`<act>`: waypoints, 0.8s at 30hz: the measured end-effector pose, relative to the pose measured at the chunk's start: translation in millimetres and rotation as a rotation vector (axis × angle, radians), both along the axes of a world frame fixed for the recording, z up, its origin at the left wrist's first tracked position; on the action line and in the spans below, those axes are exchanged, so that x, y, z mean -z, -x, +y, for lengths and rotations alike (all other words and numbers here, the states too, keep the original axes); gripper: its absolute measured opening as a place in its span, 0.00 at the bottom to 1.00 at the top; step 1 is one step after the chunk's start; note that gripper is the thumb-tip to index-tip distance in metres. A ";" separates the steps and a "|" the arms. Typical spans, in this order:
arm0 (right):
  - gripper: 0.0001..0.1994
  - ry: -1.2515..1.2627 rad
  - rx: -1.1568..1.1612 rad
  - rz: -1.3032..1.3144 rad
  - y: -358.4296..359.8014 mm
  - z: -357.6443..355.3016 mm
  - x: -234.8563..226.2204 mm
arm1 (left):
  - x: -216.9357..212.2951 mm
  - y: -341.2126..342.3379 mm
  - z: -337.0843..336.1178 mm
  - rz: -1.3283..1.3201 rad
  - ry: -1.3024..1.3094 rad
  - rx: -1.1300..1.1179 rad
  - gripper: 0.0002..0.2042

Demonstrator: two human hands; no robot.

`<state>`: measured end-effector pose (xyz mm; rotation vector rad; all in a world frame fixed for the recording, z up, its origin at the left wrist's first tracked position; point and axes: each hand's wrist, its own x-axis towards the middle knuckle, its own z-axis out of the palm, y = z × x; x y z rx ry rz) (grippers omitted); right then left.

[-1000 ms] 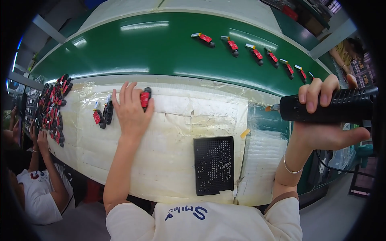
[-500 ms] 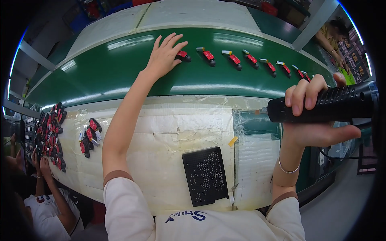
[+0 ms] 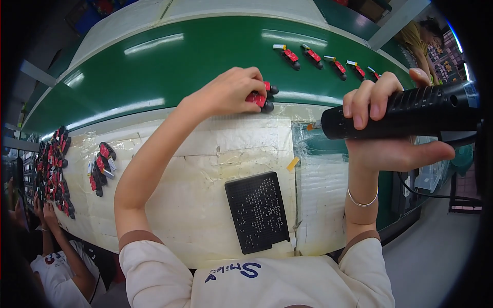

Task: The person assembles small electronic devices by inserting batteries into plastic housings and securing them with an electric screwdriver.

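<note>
My left hand [image 3: 233,92] reaches to the near edge of the green belt [image 3: 200,56], its fingers closed around a small red-and-black device [image 3: 256,98]. A second red-and-black device [image 3: 270,88] shows just behind it; whether my fingers hold that one too is unclear. My right hand [image 3: 385,154] is wrapped around a thick black slotted cylindrical tool [image 3: 411,109], raised at the right. Fingers curl over its top while the thumb stretches out below. On the worktable in front of me lies a black rectangular tray [image 3: 259,213] dotted with many small light-coloured bits.
Several similar devices [image 3: 336,68] with white-and-yellow tabs lie spaced along the belt. A small cluster [image 3: 102,167] and a larger heap [image 3: 51,169] of them sit at the left. Co-workers' hands [image 3: 50,215] are beside the heap; another person [image 3: 418,43] is far right.
My left hand has come nearer and to the right, from the belt's middle to its near edge, with a device now in its fingers. My right hand still holds the black tool.
</note>
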<state>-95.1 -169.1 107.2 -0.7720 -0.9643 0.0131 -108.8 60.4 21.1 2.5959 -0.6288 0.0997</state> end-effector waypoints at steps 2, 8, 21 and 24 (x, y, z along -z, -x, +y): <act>0.50 0.052 -0.048 -0.098 2.5 6.7 9.6 | 3.0 50.2 -20.6 0.019 0.029 -0.042 0.12; 0.50 0.310 0.095 -0.025 32.0 33.4 39.5 | 29.4 101.7 -31.6 -0.130 0.227 -0.081 0.13; 0.45 0.461 0.264 -0.062 24.8 55.3 60.6 | 40.6 101.7 -33.1 -0.197 0.257 -0.067 0.14; 0.45 0.472 0.255 -0.059 23.2 56.2 61.3 | 40.1 101.2 -33.4 -0.201 0.258 -0.068 0.14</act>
